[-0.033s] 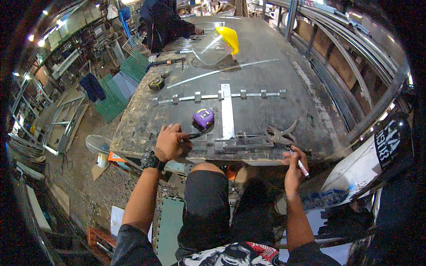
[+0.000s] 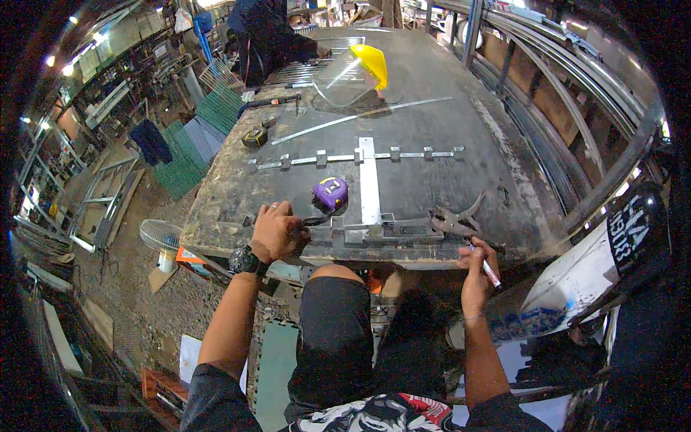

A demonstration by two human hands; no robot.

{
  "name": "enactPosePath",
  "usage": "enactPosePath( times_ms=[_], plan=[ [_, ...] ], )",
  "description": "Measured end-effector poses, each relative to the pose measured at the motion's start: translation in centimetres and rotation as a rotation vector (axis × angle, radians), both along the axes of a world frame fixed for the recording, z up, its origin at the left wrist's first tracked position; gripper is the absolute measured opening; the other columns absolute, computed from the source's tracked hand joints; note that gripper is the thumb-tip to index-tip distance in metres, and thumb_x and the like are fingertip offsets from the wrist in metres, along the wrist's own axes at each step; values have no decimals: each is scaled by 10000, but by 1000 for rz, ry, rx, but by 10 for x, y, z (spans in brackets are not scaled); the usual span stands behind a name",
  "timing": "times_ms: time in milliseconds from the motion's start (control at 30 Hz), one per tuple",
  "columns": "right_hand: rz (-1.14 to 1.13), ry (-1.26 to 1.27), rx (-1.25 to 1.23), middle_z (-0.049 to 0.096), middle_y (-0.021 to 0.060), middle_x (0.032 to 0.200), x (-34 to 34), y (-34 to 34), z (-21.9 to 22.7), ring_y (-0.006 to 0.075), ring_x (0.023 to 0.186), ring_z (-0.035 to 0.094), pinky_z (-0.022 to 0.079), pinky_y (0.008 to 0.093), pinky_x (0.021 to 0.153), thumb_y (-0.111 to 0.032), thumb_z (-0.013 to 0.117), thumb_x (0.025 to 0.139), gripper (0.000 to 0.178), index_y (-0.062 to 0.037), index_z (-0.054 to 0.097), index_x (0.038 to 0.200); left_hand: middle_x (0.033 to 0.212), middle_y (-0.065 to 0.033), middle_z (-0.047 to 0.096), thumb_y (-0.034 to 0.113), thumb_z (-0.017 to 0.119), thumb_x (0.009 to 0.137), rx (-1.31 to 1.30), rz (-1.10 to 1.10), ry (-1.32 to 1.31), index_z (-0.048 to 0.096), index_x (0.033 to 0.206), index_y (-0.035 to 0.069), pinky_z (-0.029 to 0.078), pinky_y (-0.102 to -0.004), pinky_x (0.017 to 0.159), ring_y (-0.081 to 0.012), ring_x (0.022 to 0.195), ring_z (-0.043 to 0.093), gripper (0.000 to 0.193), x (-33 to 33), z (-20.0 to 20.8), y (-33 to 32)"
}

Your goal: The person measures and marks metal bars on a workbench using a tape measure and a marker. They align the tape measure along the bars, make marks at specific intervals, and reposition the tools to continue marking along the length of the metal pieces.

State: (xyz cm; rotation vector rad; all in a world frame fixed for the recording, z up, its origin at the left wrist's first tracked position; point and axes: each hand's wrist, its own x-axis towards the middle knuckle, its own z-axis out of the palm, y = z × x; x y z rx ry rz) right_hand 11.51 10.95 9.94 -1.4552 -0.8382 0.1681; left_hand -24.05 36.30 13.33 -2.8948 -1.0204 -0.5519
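My left hand (image 2: 275,232), wearing a black watch, rests at the table's near edge with its fingers curled down. What those fingers hold, if anything, is hidden; a dark strap or metal piece runs from them toward a purple tape measure (image 2: 330,194). In my right hand (image 2: 478,277), off the near edge, is a white marker (image 2: 491,271) with red print. Beside that hand lie metal locking pliers (image 2: 458,219), on a dark steel fixture (image 2: 403,229) along the edge. A flat silver bar (image 2: 368,183) runs away from the fixture and meets a crosswise strip (image 2: 338,157) carrying several small blocks.
On the dark worktable (image 2: 432,122) lie a long thin metal strip (image 2: 360,117), a yellow-black tape measure (image 2: 254,136), a hammer-like tool (image 2: 270,101) and a yellow face shield (image 2: 371,65). Another person (image 2: 263,39) works at the far left. Metal lengths (image 2: 554,93) fill a rack on the right.
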Motion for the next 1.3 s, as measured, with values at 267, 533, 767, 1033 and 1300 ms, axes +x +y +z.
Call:
enactPosePath(
  times_ms=[267, 533, 767, 1033, 1300],
  plan=[
    [12, 57, -3, 719, 95, 926, -14, -5, 16, 120, 708, 623, 525, 292, 710, -315, 516, 1093, 344, -17, 616, 1234, 1086, -121, 589, 268, 802, 852, -434, 129, -346, 588, 1341, 114, 468, -395, 912, -292, 1046, 585, 556, 4, 21, -22],
    [90, 543, 456, 701, 109, 871, -92, -7, 109, 165, 634, 591, 493, 323, 629, -454, 471, 1091, 438, -46, 565, 1219, 875, -105, 654, 155, 610, 1015, -708, -109, -858, 592, 1181, 29, 517, -354, 732, -187, 808, 628, 210, 76, 74, -183],
    [153, 424, 628, 670, 115, 773, -144, -64, 129, 193, 592, 579, 450, 324, 567, -483, 376, 1103, 474, -42, 533, 1182, 917, -157, 672, 233, 676, 998, -715, -197, -798, 653, 1127, 13, 521, -346, 712, -294, 794, 658, 256, 118, 55, -217],
    [20, 141, 133, 678, 130, 788, -86, -115, 26, 199, 640, 641, 519, 321, 625, -294, 389, 1110, 368, 16, 561, 1208, 905, -37, 666, 198, 608, 1048, -923, -269, -790, 638, 1138, 10, 507, -296, 786, -98, 868, 598, 211, 105, 85, -172],
    [-105, -464, -2, 667, 175, 1214, 33, 7, 21, 329, 1160, 620, 470, 444, 1021, -128, 582, 1037, 301, -7, 586, 1312, 836, -36, 672, 147, 660, 978, -643, -17, -442, 678, 1099, -6, 466, -290, 621, -86, 700, 556, 196, 150, 73, 8]
  ],
)
